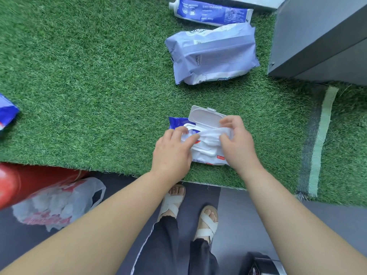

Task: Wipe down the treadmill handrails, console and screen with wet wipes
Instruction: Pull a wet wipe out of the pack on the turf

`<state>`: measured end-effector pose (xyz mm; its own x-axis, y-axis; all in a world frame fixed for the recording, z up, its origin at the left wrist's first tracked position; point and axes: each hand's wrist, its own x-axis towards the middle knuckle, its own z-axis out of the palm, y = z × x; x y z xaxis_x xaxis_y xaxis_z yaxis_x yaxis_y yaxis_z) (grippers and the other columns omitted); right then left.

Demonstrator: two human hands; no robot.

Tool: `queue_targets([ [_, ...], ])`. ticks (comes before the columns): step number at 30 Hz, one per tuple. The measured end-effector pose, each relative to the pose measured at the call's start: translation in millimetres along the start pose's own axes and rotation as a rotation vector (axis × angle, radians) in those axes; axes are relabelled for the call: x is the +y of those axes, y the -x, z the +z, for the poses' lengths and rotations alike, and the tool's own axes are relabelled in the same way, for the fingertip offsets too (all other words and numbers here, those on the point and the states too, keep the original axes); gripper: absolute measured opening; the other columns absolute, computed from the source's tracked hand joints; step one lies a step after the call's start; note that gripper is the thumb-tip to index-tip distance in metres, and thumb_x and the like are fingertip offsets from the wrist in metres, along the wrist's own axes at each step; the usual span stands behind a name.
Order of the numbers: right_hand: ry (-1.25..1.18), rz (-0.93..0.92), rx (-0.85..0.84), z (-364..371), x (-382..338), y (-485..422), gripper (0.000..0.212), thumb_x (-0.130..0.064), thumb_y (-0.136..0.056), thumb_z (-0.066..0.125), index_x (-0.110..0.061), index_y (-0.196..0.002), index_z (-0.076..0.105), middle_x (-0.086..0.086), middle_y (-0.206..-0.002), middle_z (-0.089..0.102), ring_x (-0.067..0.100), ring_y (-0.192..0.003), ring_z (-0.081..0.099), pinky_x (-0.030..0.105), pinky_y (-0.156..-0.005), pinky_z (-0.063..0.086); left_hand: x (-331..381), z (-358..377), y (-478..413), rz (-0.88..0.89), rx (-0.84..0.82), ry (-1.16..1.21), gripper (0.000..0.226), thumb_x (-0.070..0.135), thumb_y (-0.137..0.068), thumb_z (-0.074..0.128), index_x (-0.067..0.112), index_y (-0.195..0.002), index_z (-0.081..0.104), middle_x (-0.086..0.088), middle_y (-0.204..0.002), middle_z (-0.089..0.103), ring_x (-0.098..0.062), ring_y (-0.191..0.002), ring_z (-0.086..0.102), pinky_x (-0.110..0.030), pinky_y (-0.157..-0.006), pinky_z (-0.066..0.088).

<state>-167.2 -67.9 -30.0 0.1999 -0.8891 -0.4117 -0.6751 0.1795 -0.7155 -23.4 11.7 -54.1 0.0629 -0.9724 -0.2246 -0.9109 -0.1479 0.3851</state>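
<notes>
Looking down from the head cam: wet wipes pack (pixel 206 158) lies flat on the green turf mat (pixel 99 76), close to the mat's near edge, right in front of the person. White flip lid (pixel 202 118) stands open, hinged back on the far side.

Right hand (pixel 238 143) grasps a wet wipe (pixel 210 135), pinched between thumb and fingers. The wipe is bunched and sits over the pack's opening. I can't tell whether it's fully out of the pack.

Left hand (pixel 171 151) isn't gripping anything. Its fingers lie fairly straight on the left side of the pack top, pressing on it, with fingertips just beside the wipe.

Other items on the mat:
- lilac soft pack (pixel 212 54) further out, well apart from the open pack, lying at a tilt
- blue-and-white tube (pixel 210 11) beyond it, near the top edge of view
- grey box (pixel 317 36) at the far right corner, just beside the lilac pack
- corner of a blue packet (pixel 6 114) at the left edge
- pale green strip (pixel 321 139) running along the mat's right side

Below the mat edge is grey floor (pixel 248 215). A red object (pixel 29 181), blurred, is at lower left. A thin plastic bag (pixel 59 203) holding crumpled white stuff lies against it. The person's feet in white sandals (pixel 172 203) stand just short of the mat, in dark trousers.
</notes>
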Motion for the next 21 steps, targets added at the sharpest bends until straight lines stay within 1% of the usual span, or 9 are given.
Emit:
queue_targets([
  [2, 0.231, -0.171, -0.048, 0, 2, 0, 0.034, -0.004, -0.082, 0.056, -0.016, -0.113, 0.06, 0.002, -0.109, 0.059, 0.019, -0.1, 0.056, 0.027, -0.081, 0.042, 1, 0, 0, 0.023, 0.001, -0.02, 0.044, 0.016, -0.061, 0.06, 0.025, -0.103, 0.069, -0.012, -0.106, 0.063, -0.036, -0.087, 0.06, -0.04, -0.063, 0.05],
  [4, 0.428, -0.253, -0.094, 5, 4, -2, 0.03, -0.021, -0.084, 0.065, -0.012, -0.113, 0.063, 0.008, -0.11, 0.059, 0.025, -0.103, 0.056, 0.037, -0.083, 0.047, 1, 2, -1, 0.04, -0.02, -0.06, 0.042, 0.014, -0.059, 0.07, 0.026, -0.1, 0.07, -0.012, -0.105, 0.063, -0.035, -0.086, 0.061, -0.039, -0.062, 0.05],
  [7, 0.525, -0.226, -0.161, 10, 1, -12, 0.022, -0.026, -0.089, 0.063, -0.008, -0.101, 0.066, 0.011, -0.102, 0.059, 0.028, -0.097, 0.055, 0.032, -0.077, 0.039, 3, 2, -3, 0.03, -0.058, -0.118, 0.039, 0.017, -0.054, 0.076, 0.023, -0.092, 0.071, -0.012, -0.103, 0.063, -0.033, -0.081, 0.06, -0.035, -0.06, 0.048],
  [9, 0.29, -0.107, -0.142, 6, -4, -17, 0.01, -0.02, -0.092, 0.058, -0.012, -0.095, 0.064, 0.006, -0.093, 0.058, 0.02, -0.084, 0.051, 0.026, -0.067, 0.032, 2, 2, -4, 0.015, -0.068, -0.128, 0.036, 0.02, -0.056, 0.069, 0.023, -0.092, 0.071, -0.012, -0.102, 0.063, -0.033, -0.08, 0.06, -0.033, -0.058, 0.047],
  [12, -0.227, 0.179, -0.089, -2, -5, -17, 0.011, -0.017, -0.098, 0.048, -0.016, -0.09, 0.056, -0.002, -0.082, 0.056, 0.009, -0.07, 0.049, 0.023, -0.06, 0.039, 0, 2, -4, 0.013, -0.026, -0.087, 0.042, 0.022, -0.06, 0.058, 0.024, -0.1, 0.07, -0.013, -0.104, 0.062, -0.034, -0.082, 0.06, -0.034, -0.06, 0.048],
  [15, -0.379, 0.259, -0.038, -3, 1, -11, 0.007, -0.012, -0.098, 0.047, -0.017, -0.094, 0.051, -0.002, -0.085, 0.058, 0.009, -0.075, 0.054, 0.022, -0.064, 0.044, 0, 2, -2, 0.029, 0.006, -0.027, 0.042, 0.019, -0.063, 0.058, 0.023, -0.103, 0.069, -0.011, -0.105, 0.063, -0.035, -0.084, 0.06, -0.036, -0.062, 0.05],
  [16, -0.355, 0.233, -0.049, -2, 2, -9, 0.008, -0.009, -0.096, 0.048, -0.017, -0.099, 0.05, -0.003, -0.09, 0.059, 0.01, -0.079, 0.056, 0.02, -0.066, 0.044, 0, 2, -2, 0.027, 0.009, -0.021, 0.042, 0.018, -0.062, 0.057, 0.023, -0.102, 0.069, -0.011, -0.105, 0.063, -0.035, -0.084, 0.06, -0.037, -0.063, 0.05],
  [18, -0.138, 0.084, -0.12, -1, 3, -7, 0.019, -0.011, -0.092, 0.052, -0.02, -0.109, 0.05, -0.006, -0.102, 0.058, 0.011, -0.094, 0.054, 0.016, -0.07, 0.04, 0, 3, -1, 0.02, 0.006, -0.025, 0.039, 0.019, -0.062, 0.057, 0.022, -0.099, 0.069, -0.011, -0.104, 0.063, -0.036, -0.084, 0.061, -0.037, -0.062, 0.05],
  [21, 0.343, -0.187, -0.202, 3, 5, -9, 0.036, -0.028, -0.084, 0.068, -0.016, -0.117, 0.058, -0.002, -0.108, 0.057, 0.017, -0.104, 0.052, 0.025, -0.08, 0.034, 1, 5, -2, 0.026, 0.016, -0.054, 0.034, 0.02, -0.063, 0.058, 0.023, -0.094, 0.07, -0.01, -0.103, 0.063, -0.035, -0.083, 0.06, -0.038, -0.061, 0.049],
])
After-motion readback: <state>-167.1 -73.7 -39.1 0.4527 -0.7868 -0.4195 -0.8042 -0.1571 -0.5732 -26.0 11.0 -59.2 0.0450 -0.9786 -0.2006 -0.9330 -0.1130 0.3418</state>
